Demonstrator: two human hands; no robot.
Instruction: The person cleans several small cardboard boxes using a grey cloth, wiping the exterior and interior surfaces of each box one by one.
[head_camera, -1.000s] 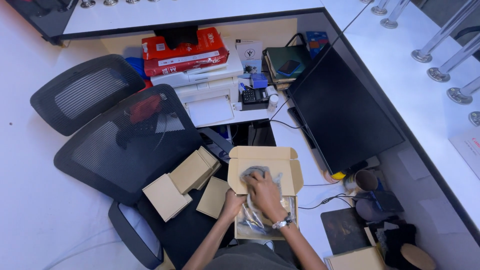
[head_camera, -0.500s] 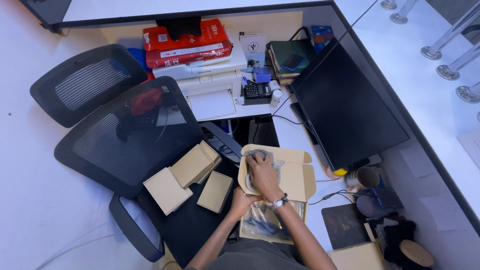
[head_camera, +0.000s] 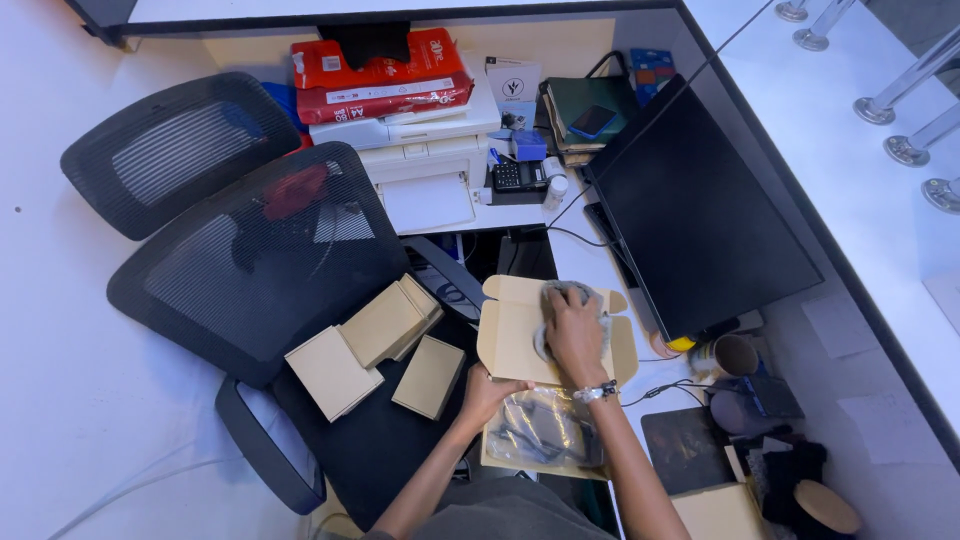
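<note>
The open box lies in front of the person, its long axis running away from the body, beside the chair (three shut boxes rest on its seat). The right hand presses a grey bundle into the box's far end, fingers curled over it, while the nearer left hand grips the box's near edge. Since the earlier frame the right hand has reached further in.

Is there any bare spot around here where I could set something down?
The chair seat has bare black room below the three closed boxes. The desk between open box and monitor is crowded with cables and cups.
</note>
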